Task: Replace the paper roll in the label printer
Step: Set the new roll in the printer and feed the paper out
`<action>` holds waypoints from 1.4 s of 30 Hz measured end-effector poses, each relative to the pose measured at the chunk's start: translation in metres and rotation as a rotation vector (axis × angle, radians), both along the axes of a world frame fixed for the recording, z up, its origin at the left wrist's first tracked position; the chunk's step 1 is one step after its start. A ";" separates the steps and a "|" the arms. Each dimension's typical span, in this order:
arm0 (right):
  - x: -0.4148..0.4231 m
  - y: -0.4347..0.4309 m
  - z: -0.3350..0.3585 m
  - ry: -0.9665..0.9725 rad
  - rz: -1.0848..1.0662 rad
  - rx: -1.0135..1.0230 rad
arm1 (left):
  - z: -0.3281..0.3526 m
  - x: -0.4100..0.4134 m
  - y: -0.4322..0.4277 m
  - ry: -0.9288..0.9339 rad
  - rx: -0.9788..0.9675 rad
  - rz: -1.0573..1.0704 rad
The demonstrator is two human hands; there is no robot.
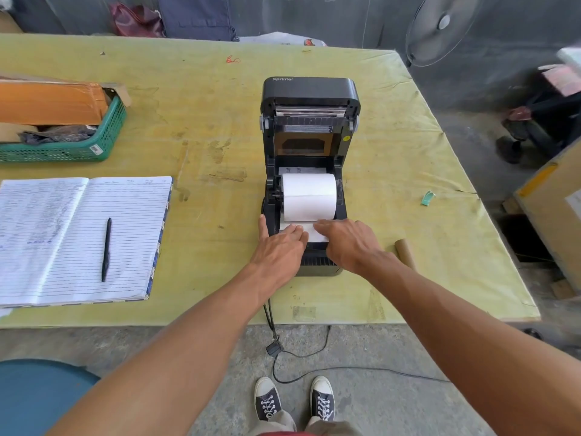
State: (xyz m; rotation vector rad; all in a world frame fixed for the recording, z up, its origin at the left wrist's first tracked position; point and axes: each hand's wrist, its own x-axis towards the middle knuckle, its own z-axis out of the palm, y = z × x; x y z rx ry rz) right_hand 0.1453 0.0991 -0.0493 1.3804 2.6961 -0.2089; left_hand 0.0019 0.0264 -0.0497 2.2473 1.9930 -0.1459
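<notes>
While the printer (309, 171) sits lid-up in the middle of the table (393, 127), the fresh paper roll (309, 196) is already seated in its bay betw. the side guides, w/ the loose end (316, 232) pulled toward the front edge.

Head view, the only one: left hand (279, 247) lies flat, fingers stretched out and pressing down on the left part of the loose end, thumb along the printer's left wall. Right hand (345, 240) does the same on the right part, fingers extended and flat on the paper, nothing gripped. So both hands are unclenched, smoothing rather than holding.

Step in hand, as I read it: feeding/aligning the paper's lead over the front path. Roll swap itself looks done; the bare cardboard core (405, 251) lies on the table just right of the printer, prob. the old one. Next move would call for keeping the paper straight and centred betw. the guides, lifting both hands clear, then swinging the lid (309, 89) down till it latches. Can't tell if the guides are snug to the roll.

Around: open notebook (78, 237) w/ a pen (106, 250) on it at left, green basket (63, 149) w/ an orange parcel at far left, a small green scrap (427, 198) at right. All well apart from the printer; nothing blocks the lid. Cable (273, 341) hangs off the table's near edge toward the floor, by the person's shoes, a snag risk if stepping.
</notes>
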 end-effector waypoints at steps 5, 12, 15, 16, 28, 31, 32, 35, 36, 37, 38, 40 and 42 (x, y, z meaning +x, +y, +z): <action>0.002 -0.007 -0.004 -0.065 0.070 0.032 | -0.007 -0.001 -0.008 0.004 -0.019 -0.022; 0.014 -0.022 -0.014 0.017 0.084 0.052 | -0.003 0.002 -0.018 -0.027 -0.025 -0.019; 0.015 -0.022 -0.011 0.042 0.071 0.027 | -0.001 -0.002 -0.010 -0.074 -0.042 0.006; 0.015 -0.021 -0.009 0.045 0.063 0.015 | 0.001 -0.004 -0.005 -0.083 -0.038 0.008; -0.002 -0.013 0.014 0.058 -0.021 -0.098 | 0.006 -0.007 0.019 0.055 -0.103 -0.034; -0.004 -0.014 0.015 0.053 -0.040 -0.126 | 0.007 -0.007 0.017 0.021 -0.081 -0.025; -0.003 -0.013 0.016 0.056 -0.049 -0.125 | 0.007 -0.007 0.017 0.024 -0.073 -0.025; 0.002 -0.013 0.014 0.060 -0.059 -0.146 | 0.006 -0.007 0.014 0.030 -0.059 -0.028; 0.004 -0.014 0.012 0.056 -0.054 -0.151 | 0.007 -0.007 0.013 0.029 -0.056 -0.026; 0.006 -0.015 0.011 0.052 -0.048 -0.152 | 0.008 -0.007 0.011 0.026 -0.057 -0.025; 0.008 -0.015 0.010 0.053 -0.043 -0.152 | 0.010 -0.006 0.009 0.021 -0.061 -0.026; 0.010 -0.016 0.007 0.077 -0.039 -0.155 | 0.011 -0.005 0.006 0.004 -0.067 -0.026; 0.010 -0.013 0.006 0.098 -0.043 -0.168 | 0.011 -0.002 0.000 -0.017 -0.061 -0.034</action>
